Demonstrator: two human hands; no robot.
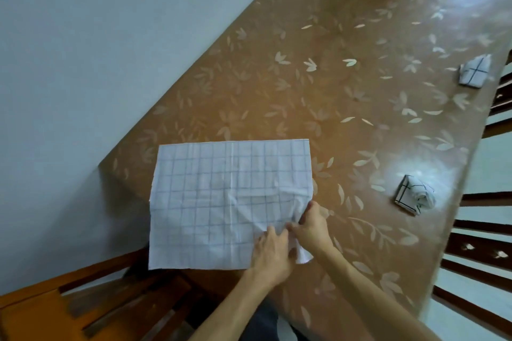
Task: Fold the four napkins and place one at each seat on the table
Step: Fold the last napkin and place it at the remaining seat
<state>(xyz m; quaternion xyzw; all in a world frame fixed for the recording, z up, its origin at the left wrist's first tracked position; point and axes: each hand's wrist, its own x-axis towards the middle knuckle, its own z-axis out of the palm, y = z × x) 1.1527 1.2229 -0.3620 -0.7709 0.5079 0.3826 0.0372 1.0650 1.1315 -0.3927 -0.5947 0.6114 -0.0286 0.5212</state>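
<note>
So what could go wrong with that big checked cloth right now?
Both the left hand and the right hand pinch the same near right corner of the open napkin. The other corners lie free, so the fold might come out crooked.

The napkin's near edge hangs past the table edge, above the chair. A tug could slide it off.

Pulling it sideways might also bump the folded napkin nearby.

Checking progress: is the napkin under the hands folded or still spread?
Spread: the checked napkin lies flat, only its near right corner gathered by both hands.
</note>
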